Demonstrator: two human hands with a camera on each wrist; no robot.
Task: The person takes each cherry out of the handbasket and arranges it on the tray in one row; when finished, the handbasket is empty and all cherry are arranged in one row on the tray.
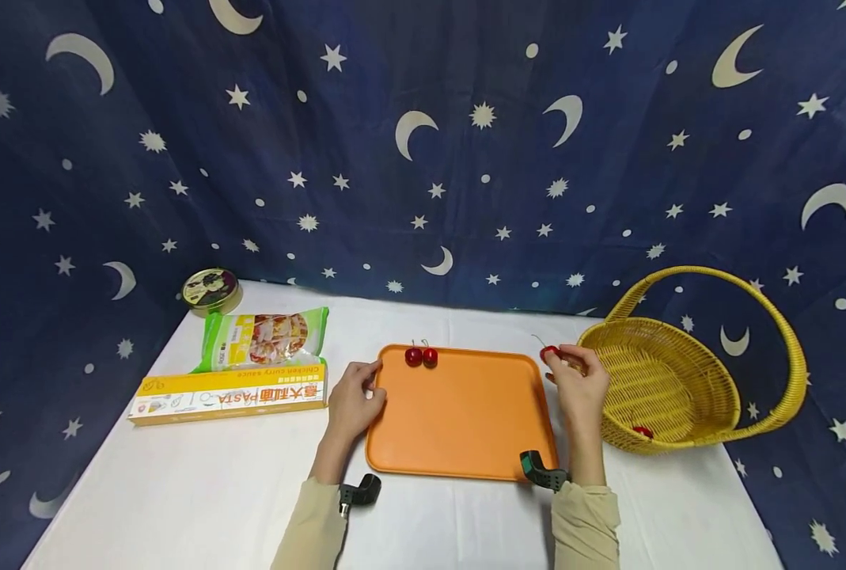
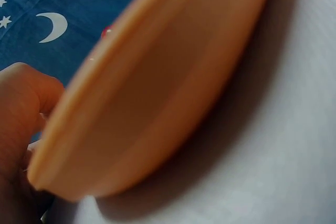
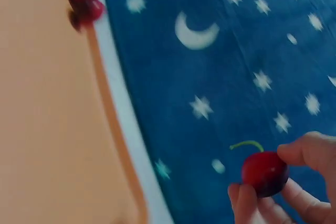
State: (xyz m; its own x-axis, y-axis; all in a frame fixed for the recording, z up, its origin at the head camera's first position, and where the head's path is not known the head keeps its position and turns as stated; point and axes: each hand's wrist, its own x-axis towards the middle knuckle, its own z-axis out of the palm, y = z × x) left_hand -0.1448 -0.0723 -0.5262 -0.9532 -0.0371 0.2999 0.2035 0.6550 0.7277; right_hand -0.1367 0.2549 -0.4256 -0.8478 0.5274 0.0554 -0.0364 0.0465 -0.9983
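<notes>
My right hand (image 1: 581, 388) pinches a dark red cherry (image 3: 265, 173) between thumb and fingertips, its thin green stem sticking out. In the head view this hand is between the tray's right side and the wicker basket (image 1: 725, 388). On the left, my left hand (image 1: 353, 402) holds the orange tray (image 1: 465, 412) by its left rim, with thumb and index finger at the edge; its other fingers are partly hidden. Two red cherries (image 1: 421, 357) with stems sit side by side on the tray, by its back rim. Another red cherry (image 1: 643, 431) lies inside the basket.
To the left lie a long pasta box (image 1: 230, 394) and a green-edged food packet (image 1: 269, 339). Behind them is a round tin (image 1: 210, 290). A dark blue curtain (image 1: 366, 142) with moons and stars hangs behind the white table (image 1: 252, 491). The basket's tall handle (image 1: 786, 340) arches over it.
</notes>
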